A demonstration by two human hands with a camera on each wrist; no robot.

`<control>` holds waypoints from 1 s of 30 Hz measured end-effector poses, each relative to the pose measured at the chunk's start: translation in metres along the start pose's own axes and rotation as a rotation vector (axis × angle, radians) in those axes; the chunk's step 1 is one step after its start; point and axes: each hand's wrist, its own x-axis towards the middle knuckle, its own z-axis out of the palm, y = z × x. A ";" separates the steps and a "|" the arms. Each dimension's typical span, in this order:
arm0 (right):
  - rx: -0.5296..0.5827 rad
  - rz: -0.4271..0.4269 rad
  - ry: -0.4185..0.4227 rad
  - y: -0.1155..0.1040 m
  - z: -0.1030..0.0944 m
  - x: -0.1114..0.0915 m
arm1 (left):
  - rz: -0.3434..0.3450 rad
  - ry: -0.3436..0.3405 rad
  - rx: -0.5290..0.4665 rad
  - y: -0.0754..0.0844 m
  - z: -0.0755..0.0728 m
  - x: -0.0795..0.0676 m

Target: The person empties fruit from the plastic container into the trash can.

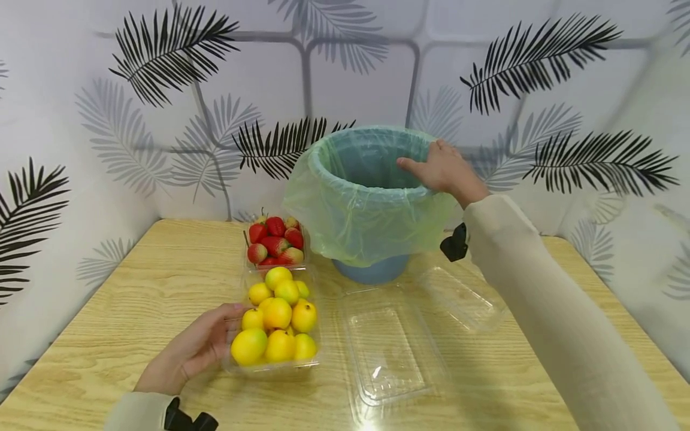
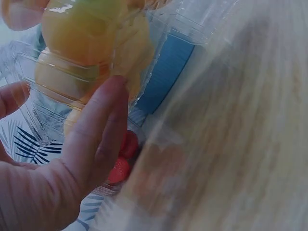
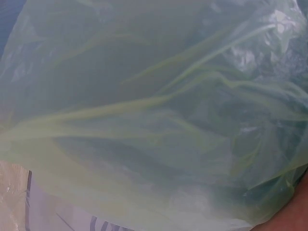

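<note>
Steadying the blue wastebasket (image 1: 371, 272) at upper centre suits the right hand (image 1: 446, 170), clasped over its rim (image 1: 372, 192); the left hand (image 1: 207, 338), partly closed, grips the clear punnet (image 1: 275, 366) of yellow fruit (image 1: 277, 313), lower left of centre, best held level against spills.

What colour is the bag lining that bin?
The bag is translucent pale green, clearest in the head view.
</note>
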 end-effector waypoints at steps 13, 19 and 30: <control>-0.006 -0.003 -0.001 -0.001 0.001 -0.001 | 0.075 0.071 0.001 0.027 0.002 -0.003; -0.001 0.001 -0.001 -0.002 0.000 -0.002 | 0.122 0.038 -0.045 0.045 0.005 -0.004; -0.002 0.001 -0.002 0.000 -0.001 -0.002 | 0.222 -0.007 -0.077 0.081 0.013 0.006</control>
